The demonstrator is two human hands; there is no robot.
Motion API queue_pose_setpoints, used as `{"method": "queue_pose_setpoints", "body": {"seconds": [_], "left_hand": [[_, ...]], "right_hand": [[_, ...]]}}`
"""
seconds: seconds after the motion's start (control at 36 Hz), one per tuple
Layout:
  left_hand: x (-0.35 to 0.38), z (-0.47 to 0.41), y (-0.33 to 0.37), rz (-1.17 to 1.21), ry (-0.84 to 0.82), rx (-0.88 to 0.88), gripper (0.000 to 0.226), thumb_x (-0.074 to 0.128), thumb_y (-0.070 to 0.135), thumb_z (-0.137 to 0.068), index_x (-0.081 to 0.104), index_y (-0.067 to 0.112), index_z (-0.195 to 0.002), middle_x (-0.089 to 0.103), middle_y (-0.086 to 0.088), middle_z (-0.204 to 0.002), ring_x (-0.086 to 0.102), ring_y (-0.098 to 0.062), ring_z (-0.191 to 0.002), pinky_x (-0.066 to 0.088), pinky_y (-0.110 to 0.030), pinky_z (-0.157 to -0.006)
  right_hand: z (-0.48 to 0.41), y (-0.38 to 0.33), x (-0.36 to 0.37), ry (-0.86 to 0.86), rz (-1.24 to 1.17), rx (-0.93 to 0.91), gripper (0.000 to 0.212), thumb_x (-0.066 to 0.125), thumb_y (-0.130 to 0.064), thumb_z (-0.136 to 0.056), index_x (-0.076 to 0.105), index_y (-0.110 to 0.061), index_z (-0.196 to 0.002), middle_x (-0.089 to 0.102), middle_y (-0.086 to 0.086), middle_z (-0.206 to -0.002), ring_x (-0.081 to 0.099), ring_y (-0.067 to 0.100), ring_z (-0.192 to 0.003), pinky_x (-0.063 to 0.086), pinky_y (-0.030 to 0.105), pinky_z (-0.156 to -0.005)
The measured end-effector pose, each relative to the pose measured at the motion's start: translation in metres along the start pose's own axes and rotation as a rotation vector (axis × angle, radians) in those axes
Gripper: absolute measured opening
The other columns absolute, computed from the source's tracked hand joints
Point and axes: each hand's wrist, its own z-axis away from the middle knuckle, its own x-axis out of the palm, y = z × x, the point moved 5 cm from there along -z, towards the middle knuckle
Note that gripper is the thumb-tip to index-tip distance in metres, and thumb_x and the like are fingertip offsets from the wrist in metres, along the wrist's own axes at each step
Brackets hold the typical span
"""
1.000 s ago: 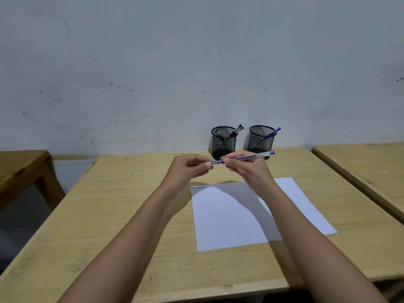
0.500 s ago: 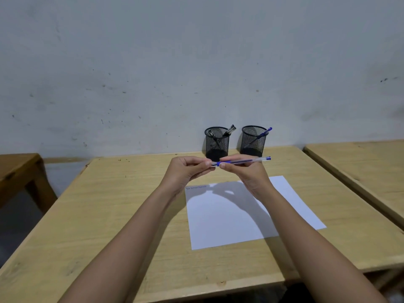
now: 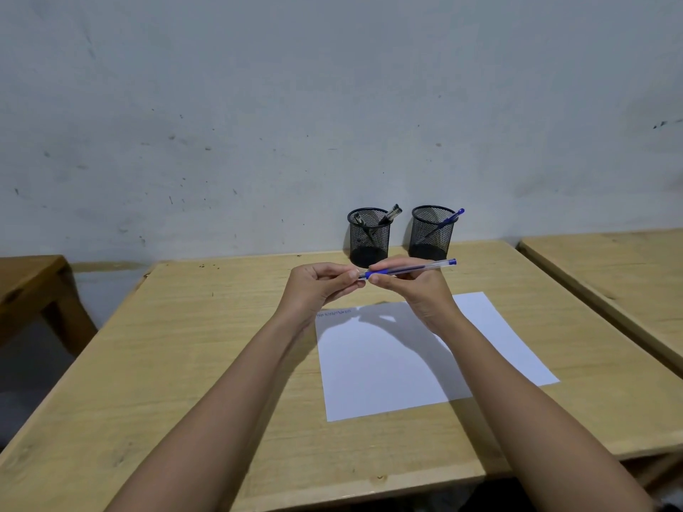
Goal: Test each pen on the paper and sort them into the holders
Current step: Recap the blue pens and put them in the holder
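A clear-barrelled blue pen [image 3: 425,267] is held level above the table, its tip end pointing left. My right hand [image 3: 414,286] grips its barrel. My left hand [image 3: 321,286] pinches the tip end, probably the cap, though its fingers hide that part. Below lies a white sheet of paper [image 3: 406,364] with a short line of blue scribbles [image 3: 334,313] at its top left corner. Two black mesh holders stand at the wall: the left holder [image 3: 369,238] contains dark pens, the right holder [image 3: 431,234] one blue pen [image 3: 445,221].
The wooden table [image 3: 184,364] runs up to a grey wall. A second wooden table [image 3: 610,267] adjoins on the right. A darker wooden bench [image 3: 29,282] stands at the left, across a gap.
Both hands stay together on the pen. The view has shifted slightly, so the holders sit a little further left in the frame.
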Motion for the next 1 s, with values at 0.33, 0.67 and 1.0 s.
{"method": "queue_pose_setpoints", "body": {"seconds": [0.33, 0.67, 1.0], "left_hand": [[0.001, -0.003, -0.008, -0.049, 0.024, 0.033, 0.011, 0.071, 0.004, -0.075, 0.071, 0.000, -0.085, 0.075, -0.012, -0.082, 0.073, -0.021, -0.080, 0.056, -0.019, -0.077], [0.009, -0.028, 0.020, -0.253, -0.012, 0.161, 0.009, 0.068, -0.004, -0.078, 0.071, 0.002, -0.084, 0.074, 0.000, -0.072, 0.068, -0.008, -0.070, 0.055, -0.016, -0.074], [0.086, -0.052, 0.032, -0.352, -0.068, 0.289, 0.017, 0.067, 0.006, -0.083, 0.068, 0.001, -0.099, 0.070, -0.009, -0.083, 0.068, -0.012, -0.074, 0.056, -0.025, -0.080]], "right_hand": [[0.003, 0.010, -0.011, 0.030, -0.019, 0.083, 0.015, 0.079, -0.016, -0.065, 0.075, -0.015, -0.080, 0.073, -0.001, -0.077, 0.066, 0.011, -0.080, 0.052, 0.021, -0.073], [0.008, -0.004, -0.056, 0.042, 0.020, 0.089, 0.016, 0.077, -0.010, -0.063, 0.076, -0.014, -0.078, 0.074, 0.000, -0.072, 0.067, 0.011, -0.072, 0.052, 0.017, -0.070], [0.005, -0.008, -0.071, 0.065, 0.435, 0.103, 0.021, 0.074, 0.003, -0.070, 0.068, -0.015, -0.079, 0.063, 0.004, -0.073, 0.058, 0.014, -0.066, 0.051, 0.015, -0.066]]}}
